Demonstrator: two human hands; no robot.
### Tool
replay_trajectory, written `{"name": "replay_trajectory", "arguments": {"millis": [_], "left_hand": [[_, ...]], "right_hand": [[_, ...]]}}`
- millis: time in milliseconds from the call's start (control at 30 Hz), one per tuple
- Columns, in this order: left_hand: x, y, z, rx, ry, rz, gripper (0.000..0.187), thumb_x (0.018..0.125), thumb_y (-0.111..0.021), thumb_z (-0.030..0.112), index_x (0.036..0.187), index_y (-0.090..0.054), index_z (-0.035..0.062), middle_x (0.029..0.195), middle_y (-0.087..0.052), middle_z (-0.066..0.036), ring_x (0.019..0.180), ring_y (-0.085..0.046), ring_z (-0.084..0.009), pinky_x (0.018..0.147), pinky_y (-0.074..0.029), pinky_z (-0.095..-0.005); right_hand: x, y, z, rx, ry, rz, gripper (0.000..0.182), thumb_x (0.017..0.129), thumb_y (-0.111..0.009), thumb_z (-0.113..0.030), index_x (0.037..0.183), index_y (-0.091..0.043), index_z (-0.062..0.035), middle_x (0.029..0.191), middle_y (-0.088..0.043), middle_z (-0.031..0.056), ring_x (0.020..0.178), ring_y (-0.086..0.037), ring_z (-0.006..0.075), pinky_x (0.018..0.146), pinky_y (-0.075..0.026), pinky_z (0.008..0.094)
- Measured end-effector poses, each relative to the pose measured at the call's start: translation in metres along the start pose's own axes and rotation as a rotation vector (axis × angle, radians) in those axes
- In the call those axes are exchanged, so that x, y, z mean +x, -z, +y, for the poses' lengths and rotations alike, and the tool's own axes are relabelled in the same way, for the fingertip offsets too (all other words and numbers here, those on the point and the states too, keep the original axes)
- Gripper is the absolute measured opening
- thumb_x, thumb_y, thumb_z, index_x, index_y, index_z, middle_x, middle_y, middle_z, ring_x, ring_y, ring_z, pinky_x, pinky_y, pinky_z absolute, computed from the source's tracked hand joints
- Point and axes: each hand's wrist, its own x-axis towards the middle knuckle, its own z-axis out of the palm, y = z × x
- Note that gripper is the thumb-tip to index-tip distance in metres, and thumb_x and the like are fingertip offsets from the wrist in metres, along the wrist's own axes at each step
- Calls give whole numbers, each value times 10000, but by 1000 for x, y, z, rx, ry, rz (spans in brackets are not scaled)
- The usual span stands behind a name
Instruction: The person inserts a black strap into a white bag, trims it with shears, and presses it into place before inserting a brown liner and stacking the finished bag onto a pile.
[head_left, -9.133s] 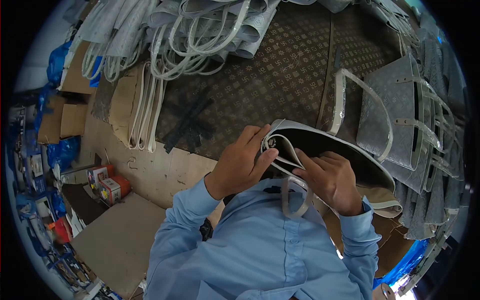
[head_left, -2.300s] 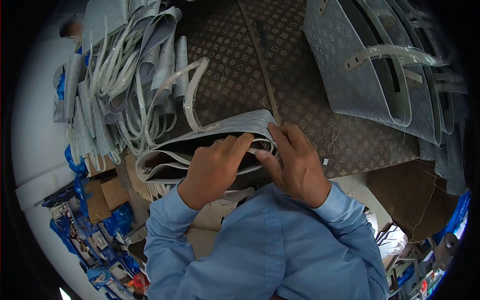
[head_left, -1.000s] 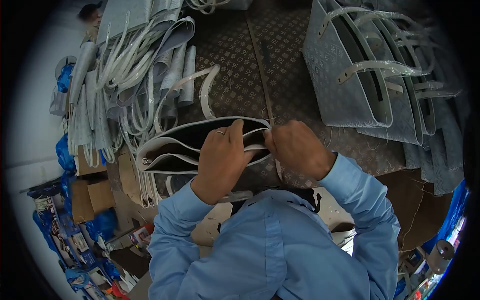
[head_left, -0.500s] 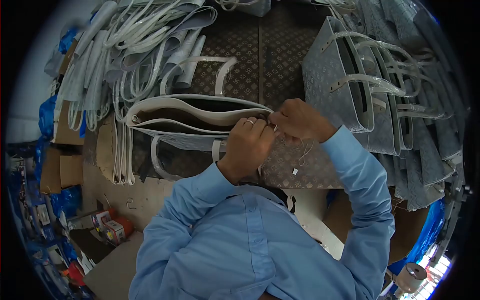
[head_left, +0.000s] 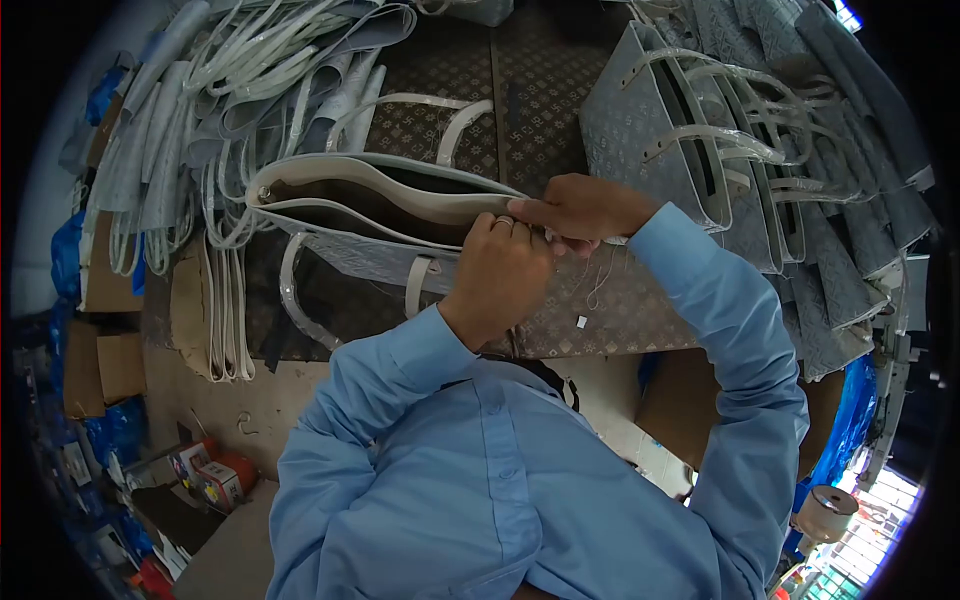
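Note:
A grey patterned handbag point(head_left: 370, 258) stands upright on the table, its mouth open toward me and its cream-lined compartments showing. My left hand point(head_left: 503, 268) has its fingers curled over the near rim at the bag's right end; a ring is on one finger. At the same end, my right hand point(head_left: 595, 210) grips the corner, thumb laid along the rim. The fingertips of both hands nearly meet there and hide the corner itself. Loose thread point(head_left: 597, 285) trails below my right hand, near a small white tag point(head_left: 581, 322) on the table.
Several finished grey bags point(head_left: 655, 125) with plastic-wrapped handles stand at the right. Bundled straps and rolled grey pieces point(head_left: 260, 75) are piled at the back left. Pale strips point(head_left: 228, 315) hang over the front edge of the brown patterned table point(head_left: 610, 335). Cardboard boxes point(head_left: 120, 368) sit lower left.
My right thumb has come over onto the bag's rim, where the fingers were pinched at the corner before. The view has shifted slightly; the bag's right end is still between my hands.

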Motion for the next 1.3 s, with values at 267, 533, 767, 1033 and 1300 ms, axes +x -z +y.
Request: {"name": "replay_trajectory", "arguments": {"millis": [267,533,767,1033,1300], "left_hand": [[-3,12,5,-10,80,-61,210,742,-625,175,571,-589,59,611,-581,-98,628,-583,-224,629,-428,-347],[4,-6,3,-72,-41,-131,250,822,-588,242,644,-619,71,666,-605,-103,653,-595,-229,666,-429,-360],[-24,117,-64,-395,333,169,289,807,-665,184,1005,-596,-15,920,-621,-168,893,-614,-290,832,-455,-383],[-51,95,-221,-609,786,-935,382,818,-581,177,1180,-556,60,904,-634,-58,639,-630,-141,532,-519,-245],[-68,107,-222,-566,572,-851,341,834,-606,163,1148,-583,30,900,-647,-86,759,-636,-153,665,-511,-297]], "right_hand": [[1,-19,14,47,170,214,659,962,-378,-448,565,-603,28,467,-557,73,385,-546,164,417,-461,294],[5,-22,41,-818,415,429,239,872,-505,-265,1019,-619,-114,606,-611,99,528,-619,260,508,-479,383],[-40,-8,71,-578,97,201,253,804,-643,-280,941,-622,-68,764,-642,180,660,-630,317,564,-475,413],[-29,-10,54,192,-377,283,280,849,-567,-201,939,-607,61,616,-631,125,483,-626,187,412,-507,305],[-40,-17,50,227,-162,439,257,855,-607,-212,976,-641,12,753,-660,122,607,-650,179,504,-508,272]]}}
